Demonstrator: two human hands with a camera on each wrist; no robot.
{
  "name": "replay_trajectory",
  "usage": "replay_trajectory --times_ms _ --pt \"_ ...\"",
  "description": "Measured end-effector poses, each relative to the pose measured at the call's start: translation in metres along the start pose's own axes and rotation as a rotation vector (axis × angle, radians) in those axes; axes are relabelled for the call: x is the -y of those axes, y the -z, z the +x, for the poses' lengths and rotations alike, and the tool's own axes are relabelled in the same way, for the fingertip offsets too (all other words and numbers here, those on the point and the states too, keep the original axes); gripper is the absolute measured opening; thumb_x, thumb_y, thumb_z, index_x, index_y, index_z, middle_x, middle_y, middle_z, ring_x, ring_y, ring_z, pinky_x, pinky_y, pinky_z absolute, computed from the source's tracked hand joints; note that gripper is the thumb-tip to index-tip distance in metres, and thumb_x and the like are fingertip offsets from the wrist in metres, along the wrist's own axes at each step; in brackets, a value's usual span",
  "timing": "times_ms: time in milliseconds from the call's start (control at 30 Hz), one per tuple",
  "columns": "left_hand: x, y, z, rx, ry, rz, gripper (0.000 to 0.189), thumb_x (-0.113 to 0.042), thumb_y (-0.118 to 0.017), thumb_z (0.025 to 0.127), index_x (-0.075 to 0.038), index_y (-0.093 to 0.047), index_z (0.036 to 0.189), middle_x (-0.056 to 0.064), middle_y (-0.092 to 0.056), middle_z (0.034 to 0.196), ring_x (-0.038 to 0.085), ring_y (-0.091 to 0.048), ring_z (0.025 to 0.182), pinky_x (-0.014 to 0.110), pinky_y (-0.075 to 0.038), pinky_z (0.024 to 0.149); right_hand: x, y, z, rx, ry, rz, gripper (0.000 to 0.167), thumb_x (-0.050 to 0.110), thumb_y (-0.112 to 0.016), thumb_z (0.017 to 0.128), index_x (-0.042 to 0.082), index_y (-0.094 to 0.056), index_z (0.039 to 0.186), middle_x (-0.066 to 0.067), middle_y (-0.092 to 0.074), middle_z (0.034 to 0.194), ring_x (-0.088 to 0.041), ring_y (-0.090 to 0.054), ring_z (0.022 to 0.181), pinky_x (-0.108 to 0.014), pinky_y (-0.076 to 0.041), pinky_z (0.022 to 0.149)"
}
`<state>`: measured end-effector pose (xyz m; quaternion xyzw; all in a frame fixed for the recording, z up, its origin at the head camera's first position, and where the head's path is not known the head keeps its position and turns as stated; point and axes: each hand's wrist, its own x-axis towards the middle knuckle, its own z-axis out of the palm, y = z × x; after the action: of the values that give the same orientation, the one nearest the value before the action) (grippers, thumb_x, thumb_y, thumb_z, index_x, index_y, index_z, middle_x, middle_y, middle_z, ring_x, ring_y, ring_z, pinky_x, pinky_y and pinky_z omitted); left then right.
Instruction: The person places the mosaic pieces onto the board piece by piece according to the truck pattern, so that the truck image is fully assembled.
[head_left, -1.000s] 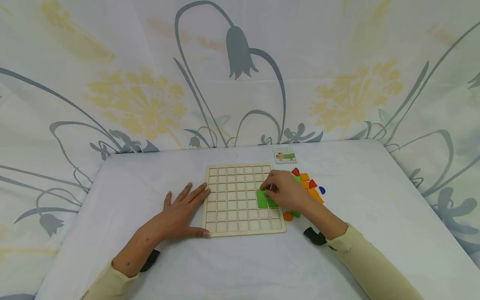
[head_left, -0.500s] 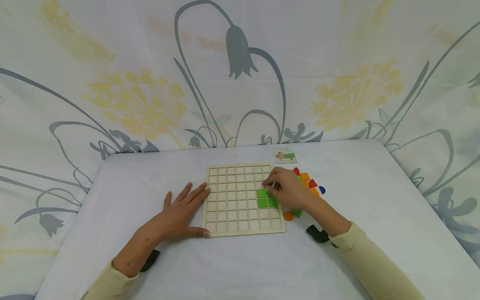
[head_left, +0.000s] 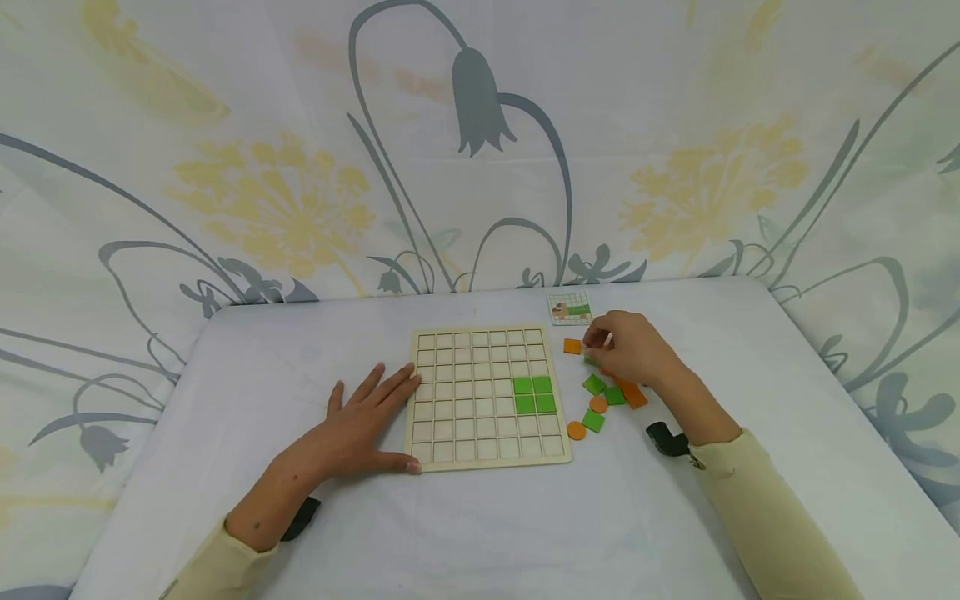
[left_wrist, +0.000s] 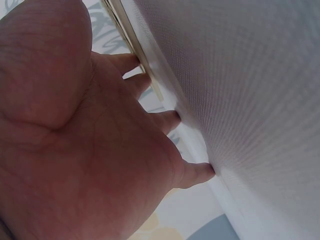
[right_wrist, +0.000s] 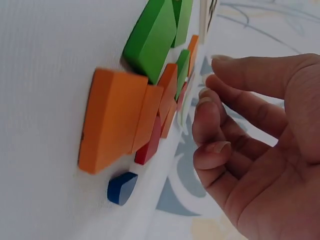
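Observation:
A wooden grid board [head_left: 472, 408] lies on the white cloth. Four-square green block [head_left: 533, 395] sits in its right part, made of several green tiles. My left hand [head_left: 360, 429] rests spread at the board's left edge, its fingertips and thumb touching the rim. Over the loose pieces right of the board hovers my right hand [head_left: 633, 350], fingers bent and holding nothing visible. Beneath and near it lie green tiles [head_left: 593, 421], orange round pieces [head_left: 576, 431] and an orange tile [head_left: 572, 346]. The right wrist view also shows a red piece [right_wrist: 148, 146] and a blue piece [right_wrist: 122, 188].
A small picture card [head_left: 570, 308] lies behind the loose pieces, near the back of the table. A white cloth [head_left: 480, 533] covers the table, and a flower-printed fabric [head_left: 480, 208] rises behind it. Black wrist-camera parts show beside both wrists.
My right hand has left the green tiles on the board and moved right, over the loose pieces. The green tiles stay in the grid. My left hand has not moved.

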<state>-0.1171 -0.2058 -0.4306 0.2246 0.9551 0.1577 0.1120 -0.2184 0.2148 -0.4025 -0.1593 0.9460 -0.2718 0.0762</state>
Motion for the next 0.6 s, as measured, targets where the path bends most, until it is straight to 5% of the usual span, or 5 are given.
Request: replay_trajectory --times_ms 300,600 --pt "0.0003 -0.0011 0.0008 0.004 0.007 0.004 0.121 -0.068 -0.084 0.078 -0.019 -0.024 0.171 -0.001 -0.014 0.179 0.041 -0.007 0.164 0.086 -0.006 0.114 -0.0099 -0.0006 0.0022 0.069 -0.081 -0.016 0.015 0.01 -0.077 0.096 0.001 -0.072 0.106 -0.009 -0.069 0.095 -0.024 -0.06 0.085 -0.036 -0.053 0.075" --pt "0.0006 -0.001 0.0004 -0.002 0.003 0.0 0.12 -0.068 -0.084 0.078 -0.02 -0.024 0.171 -0.001 -0.015 0.179 0.041 -0.008 0.164 0.086 -0.007 0.114 -0.0076 -0.0011 0.0018 0.063 -0.049 -0.024 0.015 0.006 -0.078 0.093 0.0 -0.068 0.102 -0.01 -0.068 0.095 -0.026 -0.06 0.087 -0.04 -0.053 0.08"
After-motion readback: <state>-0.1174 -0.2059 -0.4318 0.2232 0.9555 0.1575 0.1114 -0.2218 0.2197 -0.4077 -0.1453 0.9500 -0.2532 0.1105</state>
